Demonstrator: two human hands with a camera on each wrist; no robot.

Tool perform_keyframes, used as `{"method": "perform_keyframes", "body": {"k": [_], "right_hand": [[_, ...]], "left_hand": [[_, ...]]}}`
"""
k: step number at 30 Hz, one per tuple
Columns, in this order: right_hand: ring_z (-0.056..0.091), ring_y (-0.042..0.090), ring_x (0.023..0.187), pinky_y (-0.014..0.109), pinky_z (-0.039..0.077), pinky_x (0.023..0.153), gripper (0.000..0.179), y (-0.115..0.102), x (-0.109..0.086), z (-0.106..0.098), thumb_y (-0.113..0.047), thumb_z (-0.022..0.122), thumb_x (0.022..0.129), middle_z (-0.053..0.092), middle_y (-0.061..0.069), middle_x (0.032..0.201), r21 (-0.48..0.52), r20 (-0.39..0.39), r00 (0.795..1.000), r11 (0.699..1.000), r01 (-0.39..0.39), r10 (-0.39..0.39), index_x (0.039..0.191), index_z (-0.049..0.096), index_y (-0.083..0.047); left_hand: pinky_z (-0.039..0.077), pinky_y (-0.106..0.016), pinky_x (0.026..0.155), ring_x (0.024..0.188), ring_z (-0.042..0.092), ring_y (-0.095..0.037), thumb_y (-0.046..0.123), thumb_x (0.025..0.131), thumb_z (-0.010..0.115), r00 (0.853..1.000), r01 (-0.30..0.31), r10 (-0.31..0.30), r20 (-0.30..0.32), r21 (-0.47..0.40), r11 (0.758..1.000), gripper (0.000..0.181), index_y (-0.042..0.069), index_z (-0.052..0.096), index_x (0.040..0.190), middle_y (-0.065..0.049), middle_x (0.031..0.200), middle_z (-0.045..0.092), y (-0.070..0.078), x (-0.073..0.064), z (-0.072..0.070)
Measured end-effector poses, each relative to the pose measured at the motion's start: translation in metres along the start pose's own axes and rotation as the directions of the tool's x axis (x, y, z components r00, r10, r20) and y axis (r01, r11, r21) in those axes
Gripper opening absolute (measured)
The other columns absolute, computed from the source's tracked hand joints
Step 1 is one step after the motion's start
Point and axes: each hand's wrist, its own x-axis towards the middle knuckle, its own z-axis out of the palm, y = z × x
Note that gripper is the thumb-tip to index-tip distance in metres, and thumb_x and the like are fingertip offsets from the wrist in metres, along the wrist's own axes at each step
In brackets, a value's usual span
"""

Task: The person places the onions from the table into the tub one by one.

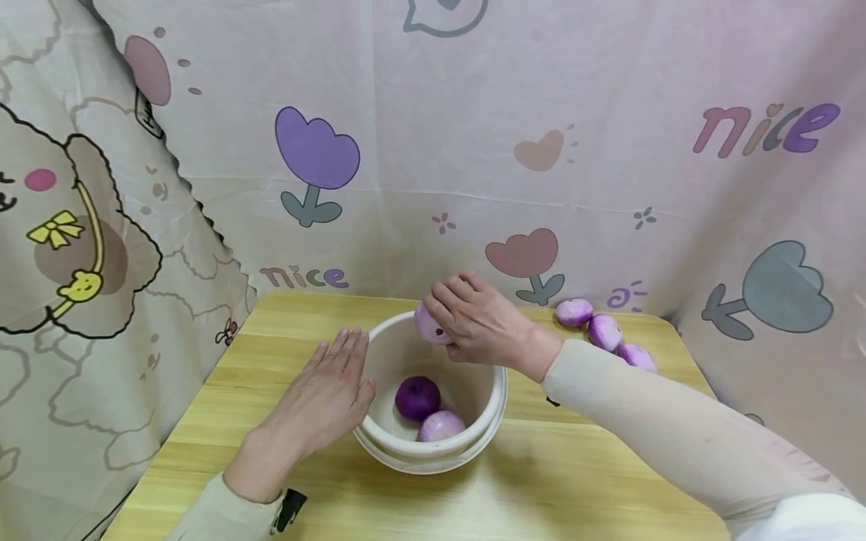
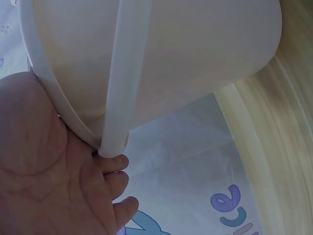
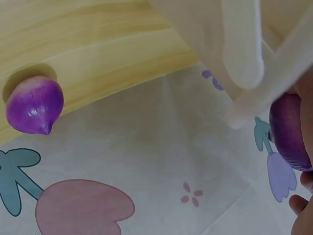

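A white bucket point(image 1: 497, 398) stands on the table, with a dark purple onion point(image 1: 417, 398) and a paler onion point(image 1: 441, 426) on its bottom. My right hand point(image 1: 482, 319) holds another onion point(image 1: 430, 326) over the far part of the bucket's rim. In the right wrist view the held onion point(image 3: 289, 129) shows at the right edge, partly covered by the fingers. My left hand point(image 1: 326, 394) lies with straight fingers along the bucket's left rim. From the left wrist view, the palm point(image 2: 44, 161) touches the rim beside the bucket's white handle point(image 2: 124, 73).
At the back right of the wooden table point(image 1: 284, 323) lie an onion point(image 1: 574, 312), a second onion point(image 1: 605, 332) and a third onion point(image 1: 637, 356), near the right forearm. A printed curtain point(image 1: 419, 150) hangs behind the table and along both sides.
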Motion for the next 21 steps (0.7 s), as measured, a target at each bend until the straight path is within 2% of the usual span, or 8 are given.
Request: {"method": "perform_keyframes", "body": {"k": [7, 11, 15, 21], "right_hand": [[0.051, 0.029, 0.101, 0.042, 0.042, 0.095, 0.057, -0.005, -0.006, 0.007, -0.042, 0.056, 0.078, 0.056, 0.008, 0.112, 0.013, 0.033, 0.999, 0.999, 0.037, -0.037, 0.124, 0.050, -0.008], [0.051, 0.029, 0.102, 0.042, 0.042, 0.094, 0.065, -0.006, -0.008, 0.010, -0.049, 0.063, 0.077, 0.056, 0.008, 0.114, 0.029, 0.045, 0.997, 0.997, 0.067, -0.069, 0.126, 0.049, -0.008], [0.051, 0.028, 0.104, 0.041, 0.042, 0.093, 0.071, -0.008, -0.009, 0.011, -0.057, 0.062, 0.079, 0.056, 0.007, 0.119, 0.001, 0.064, 0.993, 0.995, 0.103, -0.103, 0.131, 0.048, -0.010], [0.049, 0.028, 0.106, 0.042, 0.040, 0.092, 0.077, -0.009, -0.009, 0.011, -0.060, 0.064, 0.078, 0.054, 0.007, 0.122, 0.003, 0.114, 0.987, 0.994, 0.111, -0.111, 0.133, 0.045, -0.011]], "left_hand": [[0.012, -0.052, 0.124, 0.151, 0.016, -0.033, 0.040, 0.102, 0.035, 1.000, 0.005, -0.005, -0.007, -0.007, 1.000, 0.067, 0.001, 0.021, 0.154, -0.016, 0.162, 0.018, -0.001, 0.000, 0.001], [0.012, -0.052, 0.124, 0.150, 0.018, -0.034, 0.039, 0.102, 0.037, 1.000, 0.000, 0.000, -0.020, -0.004, 1.000, 0.067, 0.000, 0.022, 0.154, -0.017, 0.161, 0.019, -0.001, 0.001, 0.002], [0.013, -0.052, 0.124, 0.150, 0.018, -0.034, 0.038, 0.101, 0.037, 1.000, -0.005, 0.005, -0.028, -0.005, 1.000, 0.067, -0.001, 0.022, 0.154, -0.018, 0.161, 0.021, 0.000, 0.001, 0.002], [0.012, -0.052, 0.124, 0.151, 0.017, -0.032, 0.039, 0.102, 0.036, 1.000, 0.008, -0.009, -0.011, -0.005, 1.000, 0.067, 0.000, 0.022, 0.154, -0.017, 0.161, 0.020, 0.000, 0.001, 0.002]]}}
